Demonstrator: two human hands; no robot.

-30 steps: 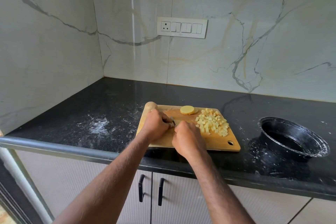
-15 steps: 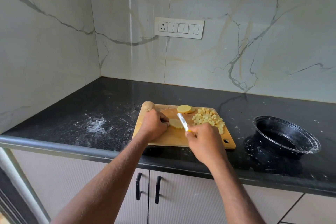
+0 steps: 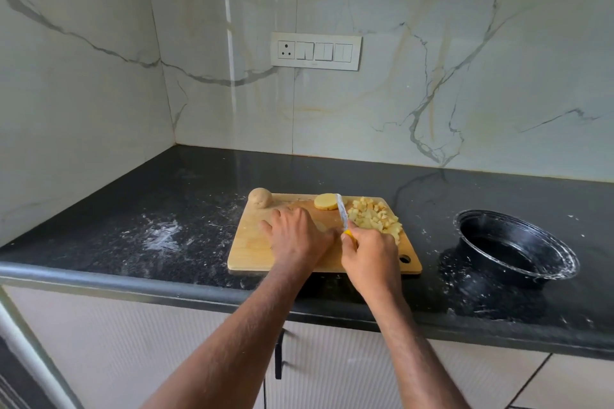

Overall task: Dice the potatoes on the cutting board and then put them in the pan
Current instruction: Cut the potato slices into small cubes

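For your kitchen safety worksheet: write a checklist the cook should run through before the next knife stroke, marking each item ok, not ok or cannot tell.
1. Knife gripped by its yellow handle in the right hand: ok.
2. Left hand pressing flat on the piece to cut: ok; the piece itself is mostly hidden.
3. Left fingertips away from the blade: cannot tell.
4. Cutting board lying flat on the counter: ok.
5. Diced pile out of the cutting spot: ok, on the board's right.
6. Pan ready to the right: ok, no potato in it.
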